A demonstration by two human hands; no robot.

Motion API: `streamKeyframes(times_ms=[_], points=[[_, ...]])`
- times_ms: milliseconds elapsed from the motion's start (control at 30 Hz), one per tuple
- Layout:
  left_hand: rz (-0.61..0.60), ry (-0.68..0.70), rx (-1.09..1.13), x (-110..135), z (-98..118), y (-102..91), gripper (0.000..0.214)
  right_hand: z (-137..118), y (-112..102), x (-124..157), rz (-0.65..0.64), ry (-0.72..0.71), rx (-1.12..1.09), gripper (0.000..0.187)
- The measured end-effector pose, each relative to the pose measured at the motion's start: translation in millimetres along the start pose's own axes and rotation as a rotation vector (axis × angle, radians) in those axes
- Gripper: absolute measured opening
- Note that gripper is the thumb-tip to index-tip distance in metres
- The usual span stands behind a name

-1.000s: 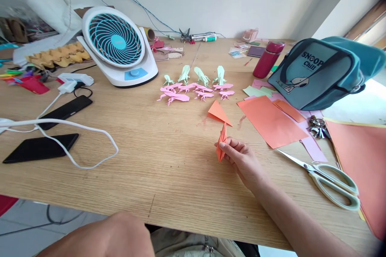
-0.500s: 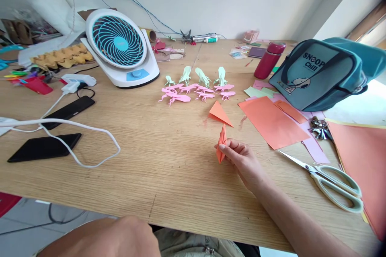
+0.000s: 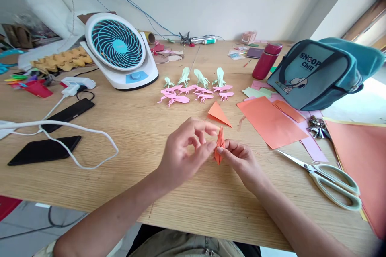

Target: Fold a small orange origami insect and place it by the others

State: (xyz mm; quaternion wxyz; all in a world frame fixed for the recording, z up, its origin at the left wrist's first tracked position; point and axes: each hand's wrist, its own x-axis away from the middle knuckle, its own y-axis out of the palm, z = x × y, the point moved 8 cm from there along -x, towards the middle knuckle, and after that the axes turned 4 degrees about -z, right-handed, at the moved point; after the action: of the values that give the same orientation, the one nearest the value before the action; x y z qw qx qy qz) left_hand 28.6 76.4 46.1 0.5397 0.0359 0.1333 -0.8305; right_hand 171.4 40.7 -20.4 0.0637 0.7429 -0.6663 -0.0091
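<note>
A small folded orange paper piece [image 3: 220, 144] stands on end on the wooden table [image 3: 144, 176], near its middle. My right hand [image 3: 241, 162] pinches its lower part from the right. My left hand [image 3: 183, 152] has come in from the left, thumb and fingers curled and closing on the same piece. Just behind lies a folded orange triangle [image 3: 218, 113]. Further back sit rows of pink folded figures [image 3: 193, 92] and pale green folded figures [image 3: 200, 75].
Orange sheets [image 3: 269, 122] and scissors [image 3: 328, 176] lie to the right, with keys [image 3: 316, 126], a teal bag [image 3: 319, 72] and a red bottle [image 3: 267, 60]. A desk fan [image 3: 119, 50], two phones [image 3: 45, 149] and a white cable [image 3: 84, 136] are on the left.
My left hand rose from below the table edge and reached the orange piece. My right hand kept its hold, barely moving.
</note>
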Motion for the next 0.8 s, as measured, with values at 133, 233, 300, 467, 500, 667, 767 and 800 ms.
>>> streamKeyframes(times_ms=[133, 233, 300, 467, 500, 667, 767, 800], points=[[-0.151, -0.095, -0.033, -12, -28, 15.3, 0.04, -2, 2, 1, -0.04, -0.025, 0.053, 0.036], [-0.314, -0.177, 0.076, -12, -43, 32.5, 0.025, 2, 6, 2, -0.078, -0.003, 0.118, 0.038], [-0.348, -0.222, 0.158, -9, -47, 37.6, 0.023, 4, 8, 3, -0.087, 0.011, 0.164, 0.038], [-0.309, -0.232, 0.176, -9, -48, 34.1, 0.022, 7, 9, 2, -0.085, 0.041, 0.185, 0.034], [-0.286, -0.224, 0.164, -10, -49, 31.5, 0.022, 7, 9, 2, -0.083, 0.036, 0.161, 0.032], [-0.233, -0.217, 0.195, -9, -55, 28.1, 0.023, 7, 8, 0, -0.059, 0.021, 0.086, 0.028], [-0.205, -0.228, 0.292, -7, -58, 32.2, 0.025, 9, 10, -1, -0.057, 0.017, 0.06, 0.028], [-0.187, -0.228, 0.32, -6, -59, 33.2, 0.026, 9, 10, -1, -0.051, 0.016, 0.051, 0.028]])
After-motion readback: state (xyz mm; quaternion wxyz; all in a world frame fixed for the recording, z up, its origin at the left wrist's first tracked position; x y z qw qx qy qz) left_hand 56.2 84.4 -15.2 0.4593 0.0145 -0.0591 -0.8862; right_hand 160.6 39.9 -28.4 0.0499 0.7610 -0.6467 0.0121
